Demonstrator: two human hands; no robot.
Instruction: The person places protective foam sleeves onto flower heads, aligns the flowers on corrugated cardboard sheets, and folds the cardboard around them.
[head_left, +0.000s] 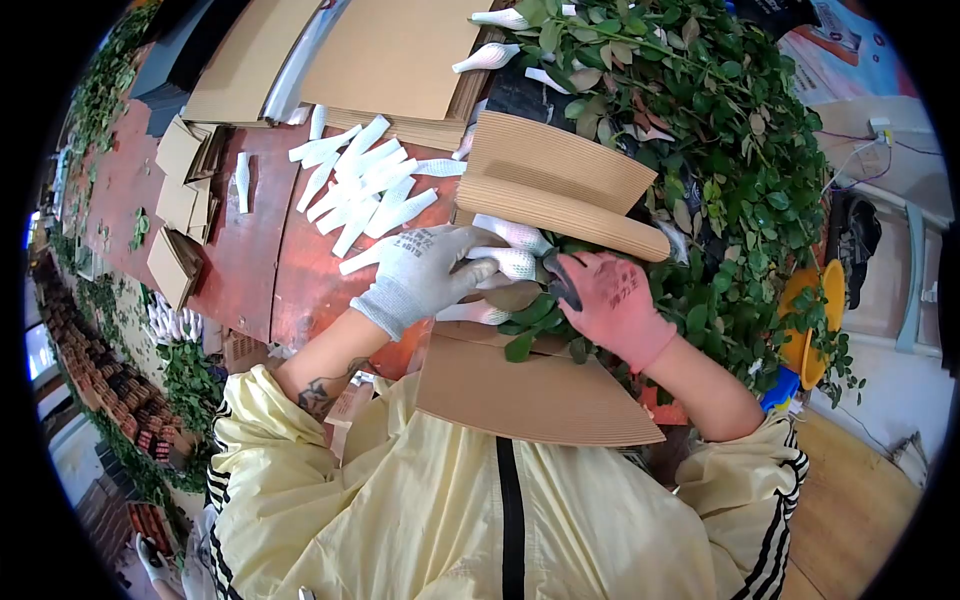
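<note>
Your L grip [432, 268] pinches mesh-sleeved bud [516, 264]; your R grip [560, 284] is adj., hold can't be determined; corrugated cardboard [530, 395] lies nr. torso.

Reddish surface [240, 285] carries one pile of white mesh sleeves [385, 180] and stacked cardboard [390, 60]; at right, one heap of leafy stems [735, 235]; at centre, one grey-gloved left hand [425, 265] holds a white-netted bud [515, 264], red-gloved right hand [612, 300] just beside it, between curled corrugated sheet [550, 165] and flat corrugated sheet [535, 395].
</note>
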